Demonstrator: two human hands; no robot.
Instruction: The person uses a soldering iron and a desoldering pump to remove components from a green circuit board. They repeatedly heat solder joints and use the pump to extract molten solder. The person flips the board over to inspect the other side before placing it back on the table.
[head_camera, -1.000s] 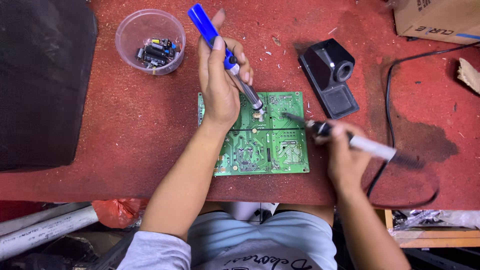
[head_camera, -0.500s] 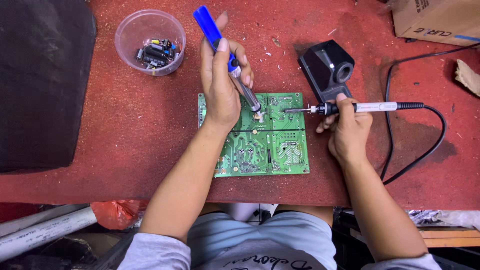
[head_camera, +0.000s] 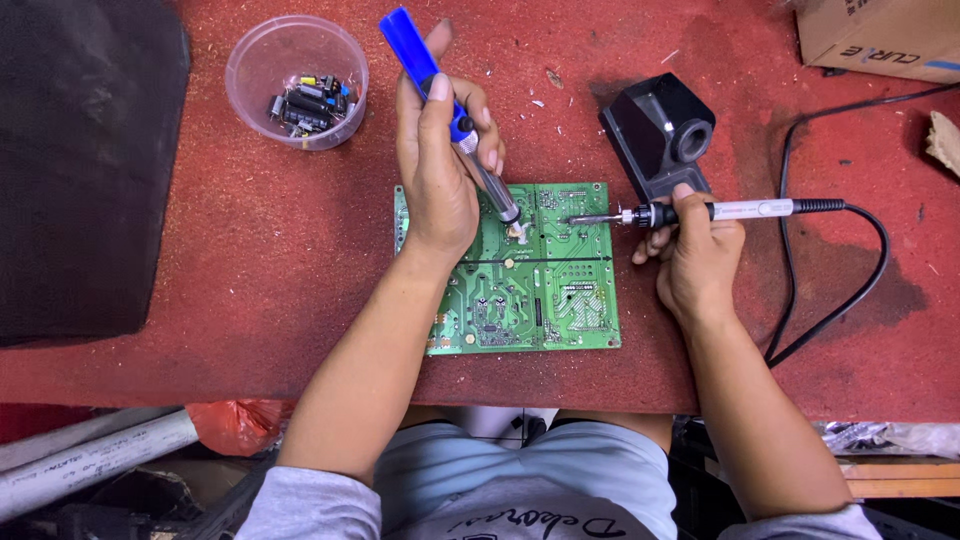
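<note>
Left hand (head_camera: 437, 170) gripping blue desoldering pump (head_camera: 447, 105), right hand (head_camera: 697, 255) gripping soldering iron (head_camera: 700, 211), both tips over green circuit board (head_camera: 560, 300).

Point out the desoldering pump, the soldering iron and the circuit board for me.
desoldering pump (head_camera: 415, 45): head view, on its blue barrel above the left hand.
soldering iron (head_camera: 750, 209): head view, on its pale handle.
circuit board (head_camera: 580, 300): head view, on its bare green lower right area.

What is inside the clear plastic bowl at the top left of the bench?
The clear plastic bowl holds a small pile of loose electronic parts, mostly dark cylinders like capacitors, heaped toward its right side. Whatever lies beneath the pile is covered.
</note>
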